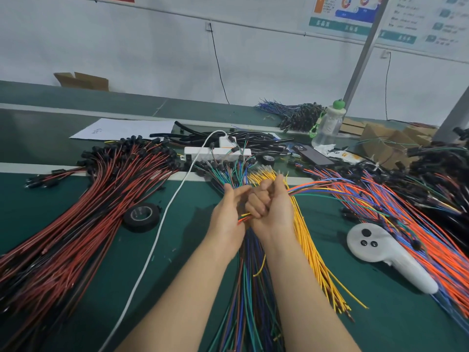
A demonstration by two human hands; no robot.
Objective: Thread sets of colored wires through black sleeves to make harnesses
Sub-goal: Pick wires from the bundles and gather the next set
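Both my hands meet above the middle of the green table [177, 250]. My right hand [272, 208] is curled into a fist round a small set of colored wires [327, 190] that runs off to the right. My left hand [228, 214] pinches the ends of those wires [243, 217] between thumb and fingers. Under my wrists lie a yellow wire bundle [314, 257] and a bundle of green, blue and brown wires [247, 288]. Black sleeves [203, 138] lie in a heap at the back. Whether a sleeve is on the held wires I cannot tell.
A big fan of red-and-black harnesses [83, 207] fills the left. Orange, blue and red wires [416, 224] spread on the right. A black tape roll [141, 216], a white cable [162, 224], a power strip [215, 153], a white controller [380, 252], a phone [316, 156] and a bottle [328, 125] lie about.
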